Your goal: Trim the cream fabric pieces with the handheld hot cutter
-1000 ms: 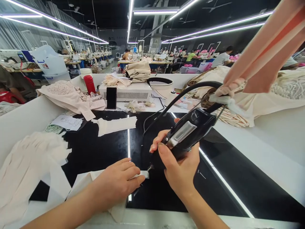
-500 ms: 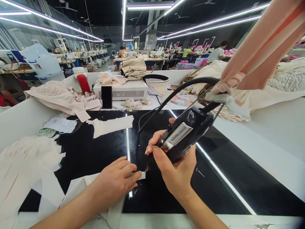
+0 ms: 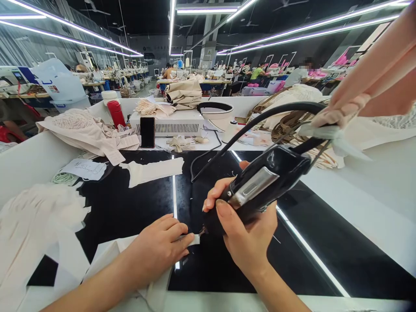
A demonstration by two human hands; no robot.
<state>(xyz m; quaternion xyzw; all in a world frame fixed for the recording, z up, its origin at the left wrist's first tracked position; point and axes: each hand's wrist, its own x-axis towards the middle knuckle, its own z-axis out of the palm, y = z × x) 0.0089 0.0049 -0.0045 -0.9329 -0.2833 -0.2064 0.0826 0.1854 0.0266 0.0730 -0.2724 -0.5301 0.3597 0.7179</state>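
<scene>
A black handheld tool (image 3: pixel 260 184) with a silver plate is gripped in my right hand (image 3: pixel 248 238), its narrow tip pointing down and left. A black cable and knotted peach cloth strips (image 3: pixel 373 82) meet its upper end. My left hand (image 3: pixel 164 242) pinches a small white fabric strip (image 3: pixel 195 239), whose end sticks out beside the tool's tip. Whether tip and strip touch is hard to tell. White fabric (image 3: pixel 113 251) lies partly under my left forearm. Both rest on the glossy black work surface (image 3: pixel 136 216).
Pale fabric pieces (image 3: pixel 35 221) are heaped at the left. Farther back are a cream cloth piece (image 3: pixel 156 171), a phone (image 3: pixel 147 132), a red bottle (image 3: pixel 115 113) and a white vented box (image 3: pixel 177 126). Brown straps (image 3: pixel 286 128) lie at the back right. People sit at distant machines.
The black tool and my right hand have shifted slightly right, and the tool's upper end has swung right with the cable and peach cloth. My left hand is nearly unmoved.
</scene>
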